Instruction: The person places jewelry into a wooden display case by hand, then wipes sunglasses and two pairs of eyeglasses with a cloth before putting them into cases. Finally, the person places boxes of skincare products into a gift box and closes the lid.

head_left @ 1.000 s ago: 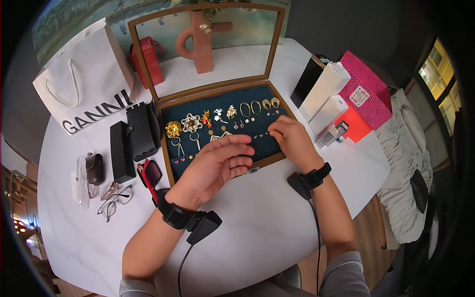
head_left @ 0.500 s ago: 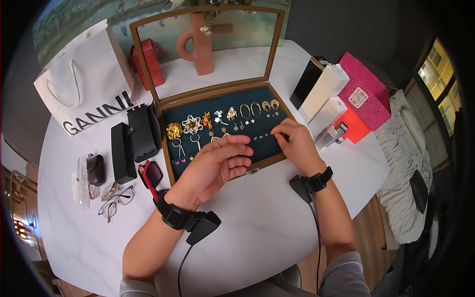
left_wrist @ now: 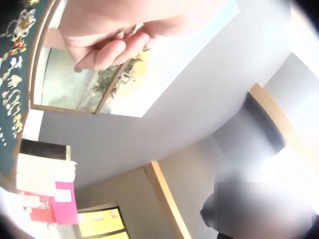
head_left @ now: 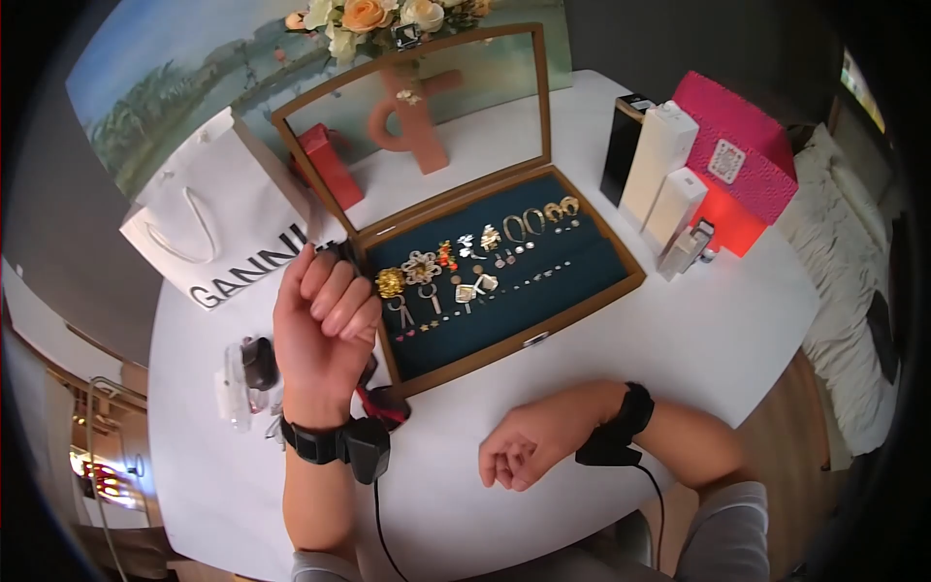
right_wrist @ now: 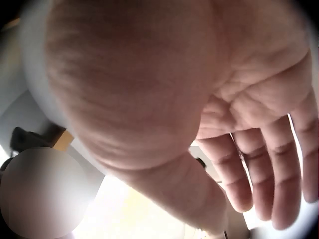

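Jewellery case [head_left: 587, 306] open on the white table [head_left: 432, 470], inside the far edge; glass lid [head_left: 544, 97] upright on the case's far side. Earrings in place on the dark lining: gold flower [head_left: 390, 282] near the left edge, large hoops [head_left: 533, 223] towards the far right corner, small studs [head_left: 543, 274] in a line nearer the front. Judged done: these rows set out. Judged left: lid to lower; whether more pieces are due, cannot tell.

Left hand [head_left: 328, 320] raised by the case's left edge, fingers loosely curled, no object seen in it. Right hand [head_left: 553, 436] off the case, over the table's near side; fingers relaxed, fairly straight in the right wrist view, palm bare. Paper bag [head_left: 218, 204] towards the table's far left.
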### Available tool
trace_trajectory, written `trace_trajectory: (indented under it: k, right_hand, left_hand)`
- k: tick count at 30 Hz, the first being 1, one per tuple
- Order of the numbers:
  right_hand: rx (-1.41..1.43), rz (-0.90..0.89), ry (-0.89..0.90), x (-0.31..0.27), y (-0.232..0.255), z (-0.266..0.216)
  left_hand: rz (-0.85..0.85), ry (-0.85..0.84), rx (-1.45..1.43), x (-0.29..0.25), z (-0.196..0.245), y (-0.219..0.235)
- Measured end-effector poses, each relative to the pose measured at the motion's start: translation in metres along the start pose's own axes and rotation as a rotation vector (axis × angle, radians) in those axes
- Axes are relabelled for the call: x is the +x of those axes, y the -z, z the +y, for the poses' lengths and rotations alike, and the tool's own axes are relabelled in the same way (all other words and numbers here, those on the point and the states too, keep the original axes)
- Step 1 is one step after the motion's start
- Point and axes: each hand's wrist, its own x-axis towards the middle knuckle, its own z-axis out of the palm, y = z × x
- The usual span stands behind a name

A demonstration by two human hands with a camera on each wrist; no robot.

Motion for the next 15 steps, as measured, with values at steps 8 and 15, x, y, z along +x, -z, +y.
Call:
trace_trajectory:
  k: [8,15]
  right_hand:
    - [0.197,0.085,-0.005,0.008,0.011,0.010]
    - [0.269,0.138,-0.027,0.007,0.008,0.006]
  left_hand:
    - [-0.202,0.758,1.386,-0.127,-0.033,-0.020]
    - [-0.383,0.303,1.650,-0.124,-0.005,-0.025]
